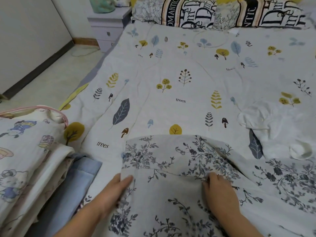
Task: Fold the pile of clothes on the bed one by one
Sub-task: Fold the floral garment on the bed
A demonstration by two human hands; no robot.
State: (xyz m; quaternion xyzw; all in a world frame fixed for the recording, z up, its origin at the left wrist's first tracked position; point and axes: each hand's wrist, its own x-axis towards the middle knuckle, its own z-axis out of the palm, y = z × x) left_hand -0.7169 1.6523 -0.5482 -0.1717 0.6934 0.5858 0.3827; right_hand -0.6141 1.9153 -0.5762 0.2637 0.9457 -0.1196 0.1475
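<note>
A pale cloth with a grey-blue flower print (pixel 171 168) lies on the bed (pixel 171 74) in front of me, its far part folded back toward me. My left hand (pixel 112 194) grips the left edge of the fold, thumb on top and fingers hidden under the cloth. My right hand (pixel 220 190) pinches the folded layer near the middle, knuckles up. More of the same flower-print fabric (pixel 282 182) spreads off to the right. A crumpled white garment (pixel 266 124) lies on the bed at the right.
A stack of folded items (pixel 25 159) sits at the left: a cartoon-print piece on top, a white one and a light blue one (pixel 82 173) below. Patterned pillows (pixel 188 11) line the head of the bed. A nightstand (pixel 107 26) and floor lie at the far left.
</note>
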